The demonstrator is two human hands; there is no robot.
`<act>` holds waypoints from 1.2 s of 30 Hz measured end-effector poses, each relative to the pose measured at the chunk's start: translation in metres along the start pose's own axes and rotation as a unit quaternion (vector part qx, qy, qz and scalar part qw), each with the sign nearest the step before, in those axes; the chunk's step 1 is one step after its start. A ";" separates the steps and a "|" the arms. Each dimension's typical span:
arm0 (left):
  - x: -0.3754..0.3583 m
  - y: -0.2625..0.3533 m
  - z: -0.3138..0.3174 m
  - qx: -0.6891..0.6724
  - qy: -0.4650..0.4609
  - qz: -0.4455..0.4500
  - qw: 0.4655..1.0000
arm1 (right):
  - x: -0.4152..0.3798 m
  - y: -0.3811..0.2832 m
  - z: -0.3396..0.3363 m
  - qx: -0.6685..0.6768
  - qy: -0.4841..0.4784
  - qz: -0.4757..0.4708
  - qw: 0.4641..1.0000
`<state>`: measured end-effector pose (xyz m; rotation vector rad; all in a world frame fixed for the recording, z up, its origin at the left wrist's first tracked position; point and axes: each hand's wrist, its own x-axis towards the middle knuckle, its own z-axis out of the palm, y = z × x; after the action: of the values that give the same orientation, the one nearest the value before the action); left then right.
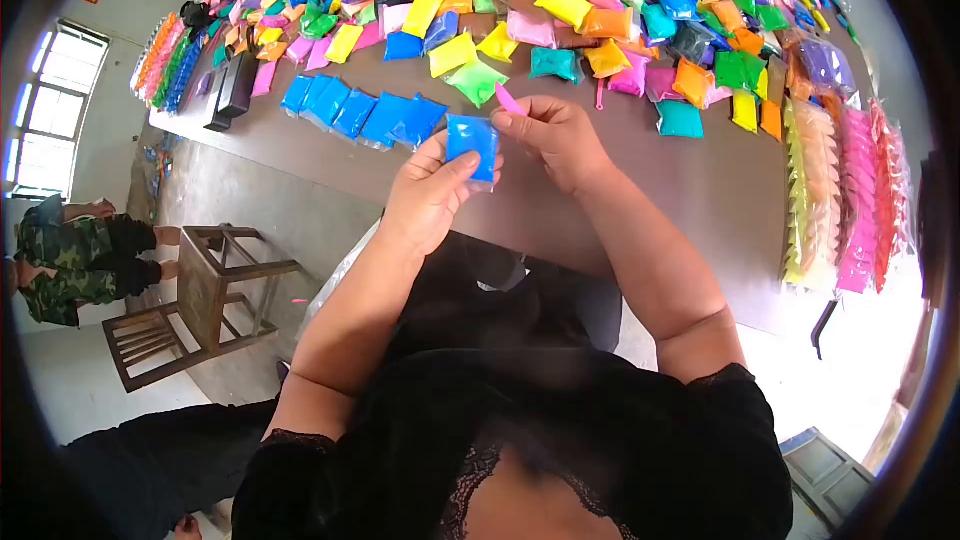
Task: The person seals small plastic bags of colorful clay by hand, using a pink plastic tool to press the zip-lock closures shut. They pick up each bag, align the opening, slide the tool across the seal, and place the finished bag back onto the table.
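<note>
My left hand (428, 192) is closed on a small blue packet (470, 148) in clear plastic, its thumb pressed flat on the front. Beside the packet's upper right corner, my right hand (560, 140) pinches a flat pink piece (510, 100) with a narrow tip that points up and left. Its fingertips are right at the packet's edge. Just beyond my left hand, several similar blue packets (352, 114) lie overlapping in a row on the brown table (690, 195).
A large heap of colourful packets (565, 5) covers the far side of the table. Strips of packaged pieces (855, 195) hang over the right edge; more strips (180, 65) lie at the far left. A dark box (238, 83) stands nearby. Left are a wooden chair (205, 290) and a person (70, 260).
</note>
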<state>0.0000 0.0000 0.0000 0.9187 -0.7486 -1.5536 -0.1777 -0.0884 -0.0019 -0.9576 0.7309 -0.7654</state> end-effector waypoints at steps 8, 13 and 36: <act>0.010 0.011 0.009 -0.025 -0.007 -0.051 0.998 | 0.005 -0.001 -0.006 0.049 0.031 0.026 0.998; 0.011 0.017 0.014 -0.072 -0.023 -0.070 0.995 | 0.000 -0.006 -0.001 0.134 0.006 0.001 0.991; 0.017 0.023 0.010 -0.009 0.104 0.073 0.992 | 0.000 0.013 0.007 0.060 -0.013 -0.019 0.998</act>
<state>0.0015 -0.0206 0.0217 0.9730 -0.6378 -1.3118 -0.1695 -0.0804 -0.0109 -0.8729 0.6393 -0.8188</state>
